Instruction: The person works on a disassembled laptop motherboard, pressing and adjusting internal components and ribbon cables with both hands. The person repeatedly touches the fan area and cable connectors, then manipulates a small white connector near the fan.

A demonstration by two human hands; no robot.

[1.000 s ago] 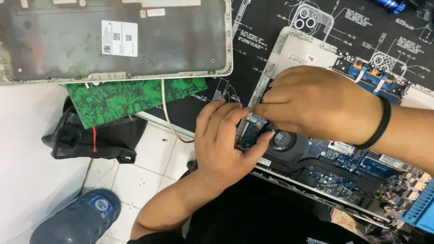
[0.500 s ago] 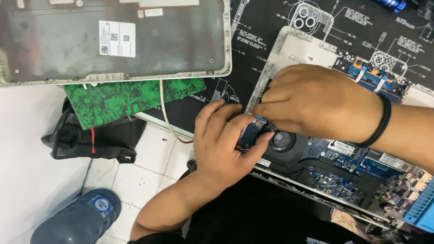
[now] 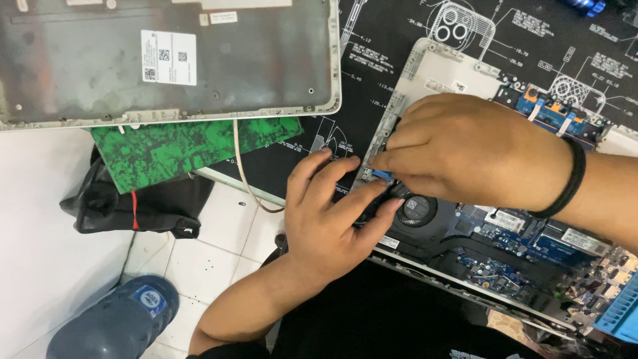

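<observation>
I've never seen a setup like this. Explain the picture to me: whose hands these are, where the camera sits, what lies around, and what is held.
A camera worn on a person's head looks down at their own two bare hands. Both work at the corner of an opened laptop, beside its round fan. The right hand, with a black band on the wrist, pinches a small blue part; the left hand steadies the spot beside it. The laptop lies on a black printed mat. Nearby are a grey removed cover, a green circuit board, and a blue sandal on the white tiled floor.

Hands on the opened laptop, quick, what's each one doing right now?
Left hand: fingers spread, pressing on the laptop edge beside the fan; holds nothing visible.
Right hand: fingertips pinched at a small blue part; actual grip cannot be told.
</observation>
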